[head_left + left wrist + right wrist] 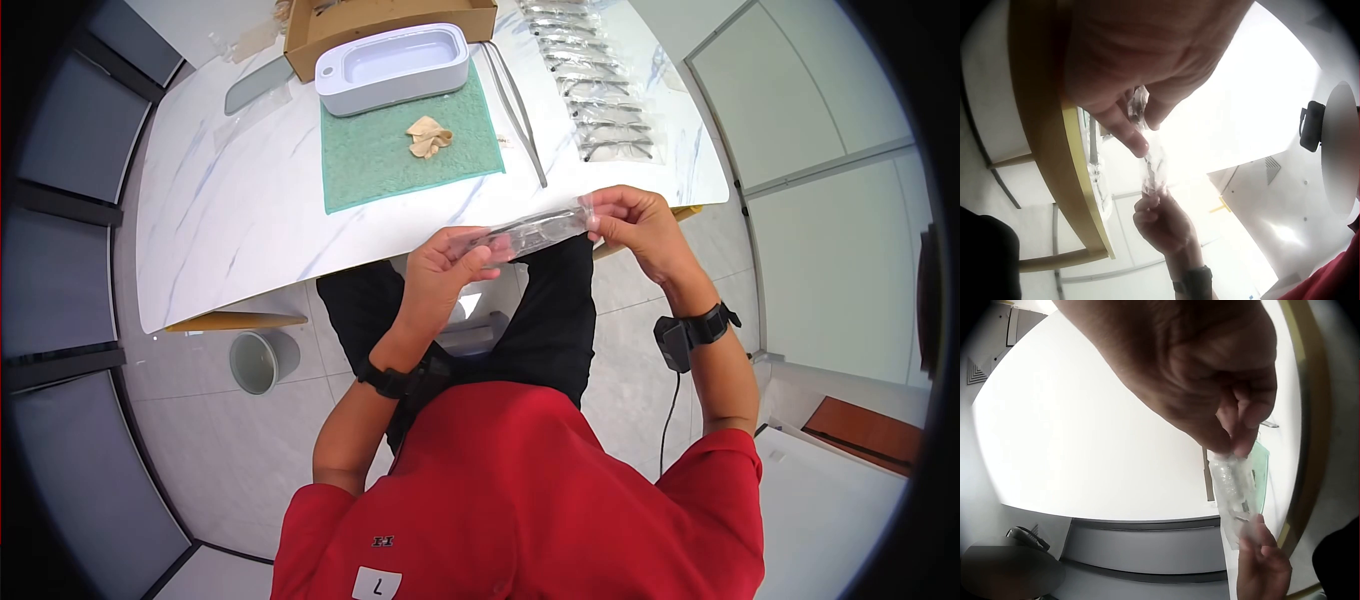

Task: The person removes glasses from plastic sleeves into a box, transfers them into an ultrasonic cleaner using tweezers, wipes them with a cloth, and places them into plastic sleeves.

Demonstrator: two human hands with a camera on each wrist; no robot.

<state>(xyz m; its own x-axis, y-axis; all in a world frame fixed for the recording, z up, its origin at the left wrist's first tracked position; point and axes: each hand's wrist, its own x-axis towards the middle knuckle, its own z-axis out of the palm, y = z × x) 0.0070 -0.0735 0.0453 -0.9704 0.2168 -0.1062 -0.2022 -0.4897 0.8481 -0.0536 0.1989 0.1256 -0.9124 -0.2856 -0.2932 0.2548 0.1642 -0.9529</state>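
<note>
A pair of eyeglasses in a clear plastic bag (540, 232) is stretched between both hands, just off the table's near edge and above the lap. My left hand (440, 275) pinches the bag's left end between thumb and fingers. At the other end, the thumb and fingertips of my right hand (640, 235) grip the bag's edge. In the left wrist view the crinkled bag (1155, 172) runs from the near fingers to the right hand (1166, 228). The right wrist view shows the bag (1229, 487) lengthwise, with the left hand (1263, 569) at its far end.
On the marbled table (240, 230) lies a green towel (370, 170), bearing a white tub with a basin (395, 95) and a crumpled beige cloth (429, 138). Several bagged eyeglasses (615, 130) line the right side. A cardboard box (300, 50) stands behind; a bin (262, 362) is on the floor.
</note>
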